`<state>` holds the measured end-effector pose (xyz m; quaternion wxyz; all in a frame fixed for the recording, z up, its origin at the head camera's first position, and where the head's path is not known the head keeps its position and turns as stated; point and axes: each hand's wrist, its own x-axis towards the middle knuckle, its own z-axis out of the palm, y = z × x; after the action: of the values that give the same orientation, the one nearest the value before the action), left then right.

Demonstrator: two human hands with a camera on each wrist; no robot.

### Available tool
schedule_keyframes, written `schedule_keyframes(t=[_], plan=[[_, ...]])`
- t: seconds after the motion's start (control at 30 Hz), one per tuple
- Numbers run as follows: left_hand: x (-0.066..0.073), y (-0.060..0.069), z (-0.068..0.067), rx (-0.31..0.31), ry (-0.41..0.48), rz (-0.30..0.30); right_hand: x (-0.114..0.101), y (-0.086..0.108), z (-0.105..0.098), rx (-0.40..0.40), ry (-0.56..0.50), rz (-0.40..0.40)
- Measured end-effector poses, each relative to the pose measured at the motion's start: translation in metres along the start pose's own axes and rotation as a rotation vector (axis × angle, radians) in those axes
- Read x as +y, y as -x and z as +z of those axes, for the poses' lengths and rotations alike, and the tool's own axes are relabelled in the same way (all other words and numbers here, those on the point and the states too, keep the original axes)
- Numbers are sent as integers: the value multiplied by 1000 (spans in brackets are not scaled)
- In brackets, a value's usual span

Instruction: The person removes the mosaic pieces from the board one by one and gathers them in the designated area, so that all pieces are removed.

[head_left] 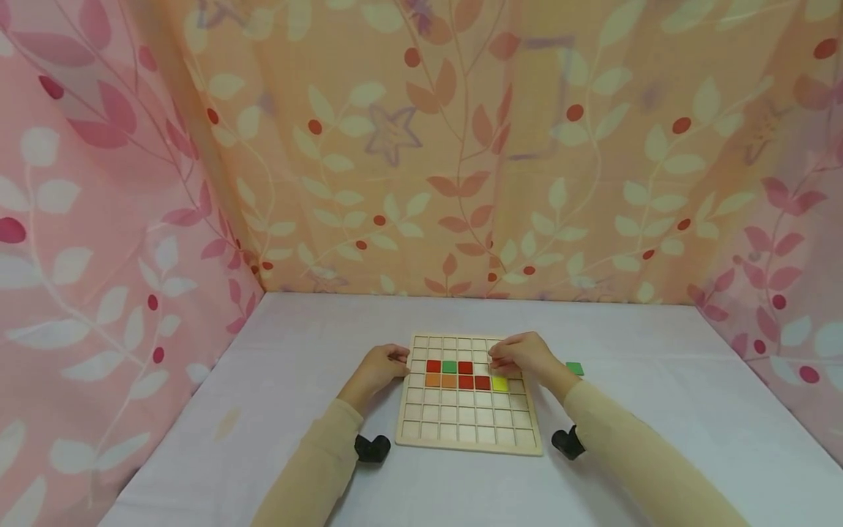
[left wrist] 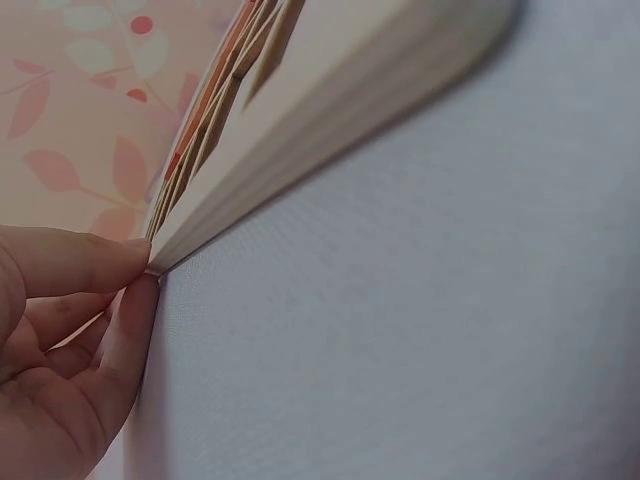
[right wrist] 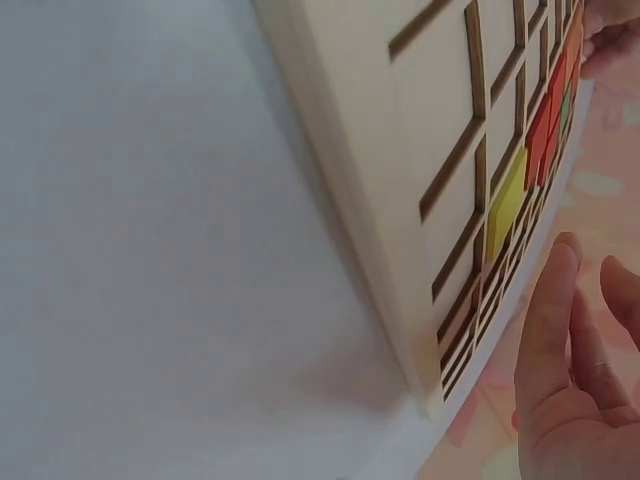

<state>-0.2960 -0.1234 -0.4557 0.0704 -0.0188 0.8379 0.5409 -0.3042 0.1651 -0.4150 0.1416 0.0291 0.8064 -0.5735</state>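
Observation:
A pale wooden grid board (head_left: 467, 433) lies on the table with coloured square tiles in its middle rows. The far row of tiles has red, a green tile (head_left: 449, 367) and red. Below it are orange tiles (head_left: 440, 380), red tiles (head_left: 474, 383) and a yellow tile (head_left: 500, 383). My left hand (head_left: 378, 372) pinches the board's left edge between thumb and finger, as the left wrist view shows. Over the board's right side hovers my right hand (head_left: 527, 355). Its thumb and fingers (right wrist: 548, 330) stand apart in the right wrist view, with no tile visible between them.
A loose green tile (head_left: 575, 368) lies on the white tabletop (head_left: 296, 344), just beyond my right forearm. Black wrist-worn devices (head_left: 373, 449) show below both sleeves. Floral cloth (head_left: 395, 183) hangs behind the table and along both sides.

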Motion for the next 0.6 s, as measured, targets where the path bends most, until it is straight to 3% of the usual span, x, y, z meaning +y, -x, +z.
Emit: schedule_keyframes(t=[0.37, 0.6], plan=[[3, 3, 0, -3, 3, -3, -5, -6, 16, -47, 18, -47], [3, 3, -1, -3, -9, -3, -2, -11, 24, -70, -45, -2]])
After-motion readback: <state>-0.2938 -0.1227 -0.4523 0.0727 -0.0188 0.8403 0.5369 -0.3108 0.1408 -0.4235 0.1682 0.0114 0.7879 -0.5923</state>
